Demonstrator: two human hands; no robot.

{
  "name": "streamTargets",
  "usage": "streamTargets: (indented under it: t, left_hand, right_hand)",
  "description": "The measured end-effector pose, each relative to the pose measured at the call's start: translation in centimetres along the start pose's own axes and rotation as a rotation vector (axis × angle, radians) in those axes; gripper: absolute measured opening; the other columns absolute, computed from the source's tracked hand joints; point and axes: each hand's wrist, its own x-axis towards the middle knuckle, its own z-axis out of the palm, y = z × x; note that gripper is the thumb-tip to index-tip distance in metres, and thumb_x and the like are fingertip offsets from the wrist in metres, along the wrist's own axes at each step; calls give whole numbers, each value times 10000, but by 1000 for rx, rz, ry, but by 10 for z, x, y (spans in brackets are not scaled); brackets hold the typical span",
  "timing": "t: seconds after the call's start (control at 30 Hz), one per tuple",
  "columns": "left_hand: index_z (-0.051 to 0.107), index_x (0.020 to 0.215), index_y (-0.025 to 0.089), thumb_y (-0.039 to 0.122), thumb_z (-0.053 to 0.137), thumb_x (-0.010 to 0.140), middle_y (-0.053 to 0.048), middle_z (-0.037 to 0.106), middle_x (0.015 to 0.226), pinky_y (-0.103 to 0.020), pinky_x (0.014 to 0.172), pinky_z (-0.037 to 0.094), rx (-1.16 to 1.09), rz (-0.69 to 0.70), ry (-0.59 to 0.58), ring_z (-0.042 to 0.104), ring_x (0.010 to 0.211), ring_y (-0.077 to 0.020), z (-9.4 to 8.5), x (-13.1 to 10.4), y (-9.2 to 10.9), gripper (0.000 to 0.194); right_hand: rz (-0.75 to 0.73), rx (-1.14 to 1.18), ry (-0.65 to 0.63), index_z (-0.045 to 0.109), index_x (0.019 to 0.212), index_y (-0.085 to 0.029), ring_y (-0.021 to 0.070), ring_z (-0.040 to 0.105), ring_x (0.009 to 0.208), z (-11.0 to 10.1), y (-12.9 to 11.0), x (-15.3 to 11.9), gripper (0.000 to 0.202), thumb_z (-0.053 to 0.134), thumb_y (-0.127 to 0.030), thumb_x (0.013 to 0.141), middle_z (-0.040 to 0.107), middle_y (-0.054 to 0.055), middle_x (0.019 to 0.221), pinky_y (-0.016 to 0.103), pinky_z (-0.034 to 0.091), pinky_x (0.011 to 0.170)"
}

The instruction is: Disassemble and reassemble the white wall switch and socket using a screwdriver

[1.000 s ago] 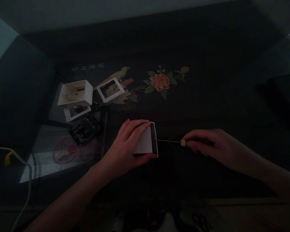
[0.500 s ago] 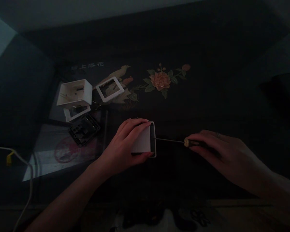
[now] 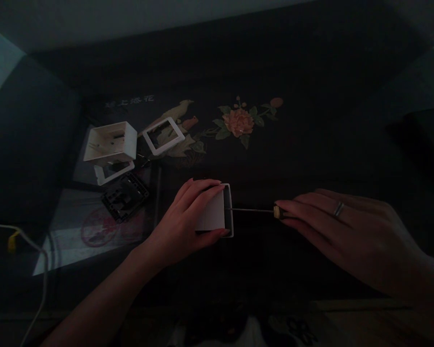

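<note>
My left hand (image 3: 188, 217) is closed around a white switch (image 3: 213, 212), thumb on its near side and fingers across its far side. From the right, my right hand (image 3: 336, 226) pinches the handle of a screwdriver (image 3: 253, 209). Its thin metal shaft lies level, and the tip reaches the right edge of the switch. Where exactly the tip sits is too dark to tell. A ring shows on my right hand.
At the left are an open white box (image 3: 110, 142), a white frame (image 3: 163, 136), a second white frame (image 3: 114, 172) and a black plastic part (image 3: 125, 196). A pale cable (image 3: 45, 270) with a yellow tag runs along the left. Painted flowers decorate the dark tabletop (image 3: 311, 154).
My right hand has rolled over on the screwdriver handle, so its back and ring show more. The screwdriver tip sits slightly further left. My left hand keeps its hold on the switch.
</note>
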Motion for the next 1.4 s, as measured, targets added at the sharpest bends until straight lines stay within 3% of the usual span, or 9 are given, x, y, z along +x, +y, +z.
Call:
streamTargets:
  t: [0.2, 0.33, 0.5, 0.77, 0.87, 1.0, 1.1, 1.3, 1.4]
  left_hand:
    - [392, 1447, 179, 333, 645, 910, -176, 495, 1430, -570, 1187, 296, -85, -45, -54, 490, 1325, -332, -6, 0, 0, 613]
    - [423, 1433, 215, 284, 591, 958, -139, 497, 1431, -514, 1174, 340, -132, -101, -74, 492, 1315, -287, -10, 2, 2, 508]
    - [425, 1420, 251, 257, 636, 930, -122, 498, 1422, -495, 1120, 409, -139, -107, -54, 488, 1307, -286, -7, 3, 1, 534]
    - [436, 1408, 257, 233, 653, 905, -117, 509, 1413, -525, 1112, 410, -127, -116, -56, 507, 1289, -298, -7, 4, 1, 548]
    - [446, 1390, 237, 242, 658, 909, -124, 509, 1404, -489, 1088, 438, -134, -102, -41, 501, 1286, -291, -6, 4, 1, 526]
    - [447, 1374, 218, 237, 669, 900, -132, 507, 1396, -476, 1086, 441, -127, -95, -37, 492, 1285, -289, -5, 3, 1, 523]
    - [441, 1373, 226, 239, 666, 901, -134, 503, 1398, -487, 1078, 448, -124, -100, -49, 493, 1282, -294, -5, 3, 1, 523]
    - [429, 1382, 243, 281, 658, 917, -132, 508, 1397, -507, 1080, 446, -123, -97, -55, 498, 1286, -303, -6, 3, 0, 520]
    - [419, 1395, 246, 287, 661, 914, -134, 506, 1399, -512, 1074, 452, -118, -101, -55, 499, 1283, -310, -6, 3, 0, 540]
  right_hand:
    - [-184, -100, 42, 718, 1066, -162, 244, 704, 765, -4, 11, 4, 291, 486, -41, 940, 776, 77, 885, 372, 517, 620]
    - [-112, -28, 52, 728, 1033, -145, 207, 698, 694, 5, 13, 3, 193, 558, -110, 949, 778, 71, 863, 331, 541, 586]
    - [-31, 26, 57, 730, 1029, -161, 182, 690, 659, 9, 10, 3, 174, 575, -136, 953, 782, 63, 871, 305, 535, 549]
    - [-132, 8, 147, 710, 1149, -284, 168, 686, 696, 7, 12, -9, 359, 552, -53, 924, 790, -14, 945, 337, 505, 573]
    - [-142, 1, 167, 717, 1102, -273, 162, 686, 690, 13, 13, -12, 330, 580, -43, 910, 788, -19, 918, 330, 507, 573]
    - [-59, 71, 153, 700, 1074, -202, 157, 696, 689, 22, 9, -12, 240, 671, -68, 878, 782, 21, 881, 293, 564, 619]
    - [70, 250, 106, 699, 1069, -177, 152, 721, 714, 24, 6, -9, 166, 635, -135, 922, 771, 50, 876, 262, 590, 648]
    - [368, 675, -202, 710, 953, -211, 154, 737, 705, 23, 9, 3, 169, 558, -284, 967, 777, 15, 846, 241, 573, 595]
    - [358, 658, -188, 707, 964, -207, 156, 738, 718, 23, 8, 3, 178, 536, -256, 975, 775, 17, 854, 250, 578, 620]
